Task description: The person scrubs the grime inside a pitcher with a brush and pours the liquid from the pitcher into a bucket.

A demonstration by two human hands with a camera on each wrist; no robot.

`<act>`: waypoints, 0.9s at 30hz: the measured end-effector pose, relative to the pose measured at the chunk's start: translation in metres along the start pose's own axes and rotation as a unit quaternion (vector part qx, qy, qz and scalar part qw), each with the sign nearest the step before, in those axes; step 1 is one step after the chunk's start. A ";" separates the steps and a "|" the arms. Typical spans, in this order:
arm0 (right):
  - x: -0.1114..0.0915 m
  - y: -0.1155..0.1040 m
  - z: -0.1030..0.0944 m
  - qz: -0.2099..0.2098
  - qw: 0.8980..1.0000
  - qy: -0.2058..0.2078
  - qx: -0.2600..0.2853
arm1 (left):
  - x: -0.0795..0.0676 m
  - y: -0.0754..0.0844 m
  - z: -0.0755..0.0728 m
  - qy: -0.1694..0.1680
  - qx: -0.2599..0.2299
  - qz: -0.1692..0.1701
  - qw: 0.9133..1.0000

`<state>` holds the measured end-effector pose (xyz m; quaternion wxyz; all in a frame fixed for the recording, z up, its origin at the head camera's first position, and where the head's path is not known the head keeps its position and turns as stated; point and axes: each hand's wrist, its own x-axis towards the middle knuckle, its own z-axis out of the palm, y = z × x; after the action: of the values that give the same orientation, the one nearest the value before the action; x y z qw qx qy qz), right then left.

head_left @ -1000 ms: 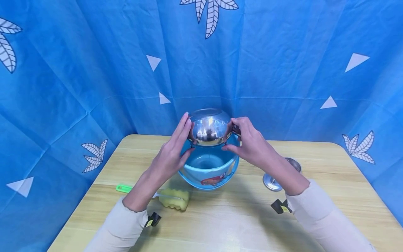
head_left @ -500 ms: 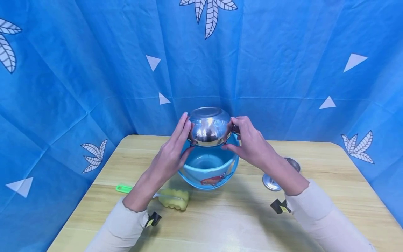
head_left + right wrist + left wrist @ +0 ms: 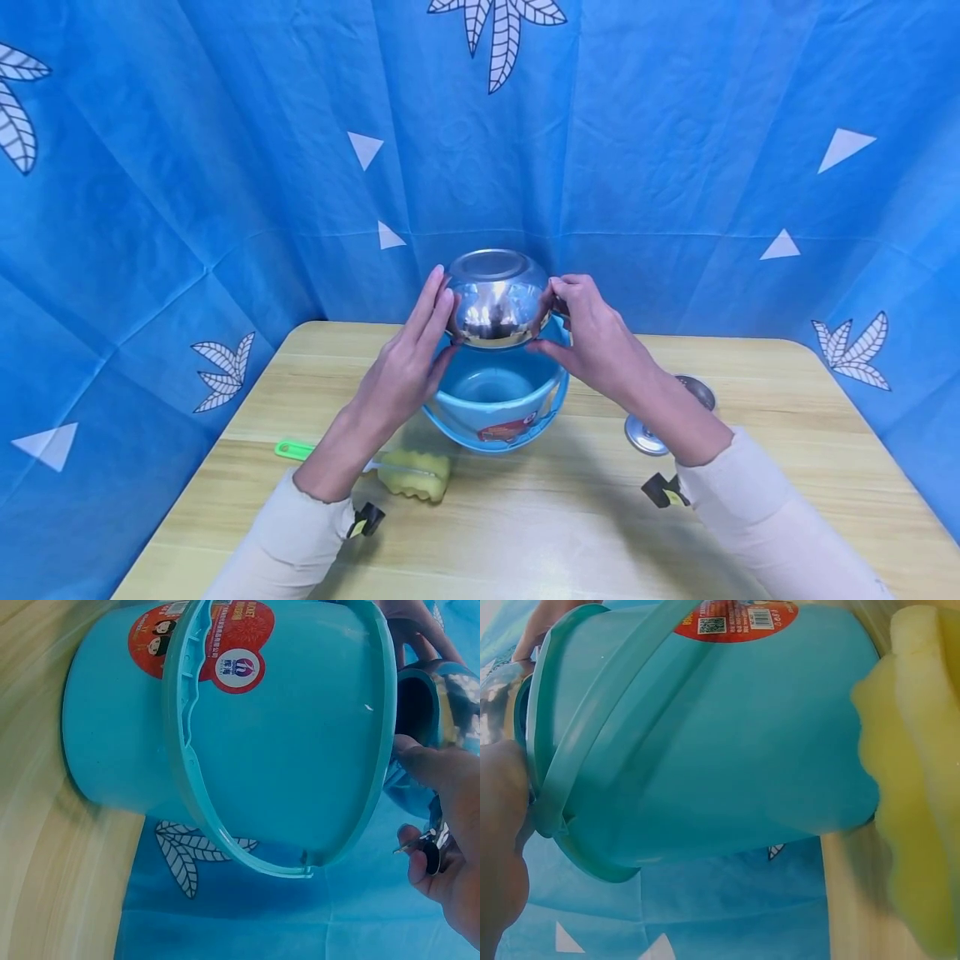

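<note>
A shiny rounded stainless steel pot [image 3: 497, 304] is tipped over the light blue bucket [image 3: 453, 412], its mouth down toward the bucket and its base facing me. My left hand [image 3: 397, 375] holds the pot's left side, fingers along the wall and thumb near the rim. On the other side my right hand [image 3: 603, 346] grips it at the handle, fingers above and thumb at the rim. In the right wrist view the pot's dark round opening [image 3: 416, 709] shows just beyond the bucket's rim, and metal handle parts [image 3: 435, 840] lie among the right fingers.
A yellow wavy sponge [image 3: 414, 483] lies left of the bucket, with a green-handled tool [image 3: 292, 450] whose thin shaft crosses it. Partly behind the right forearm are a small metal lid [image 3: 643, 435] and a round metal piece [image 3: 699, 390]. A blue curtain [image 3: 637, 183] hangs behind the table.
The pot has tipped slightly further, so more of its base faces me. Both hands keep their hold on it. Bucket, sponge and lid stay put.
</note>
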<state>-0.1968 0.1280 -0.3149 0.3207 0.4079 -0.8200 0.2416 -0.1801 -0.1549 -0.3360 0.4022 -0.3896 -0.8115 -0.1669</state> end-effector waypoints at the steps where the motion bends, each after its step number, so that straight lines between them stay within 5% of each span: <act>1: 0.000 0.000 0.000 0.001 1.000 0.000 -0.001 | 0.000 0.000 0.000 0.001 0.001 0.001 1.000; 9: 0.001 -0.003 -0.001 0.017 1.000 -0.005 -0.017 | 0.001 -0.001 -0.002 0.007 0.012 0.014 1.000; 27: 0.005 -0.004 -0.002 -0.028 0.997 0.043 -0.063 | 0.007 -0.002 -0.003 0.055 0.027 0.035 0.998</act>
<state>-0.1952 0.1246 -0.3093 0.3872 0.3991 -0.8073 0.1976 -0.1826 -0.1545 -0.3289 0.4620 -0.3972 -0.7784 -0.1514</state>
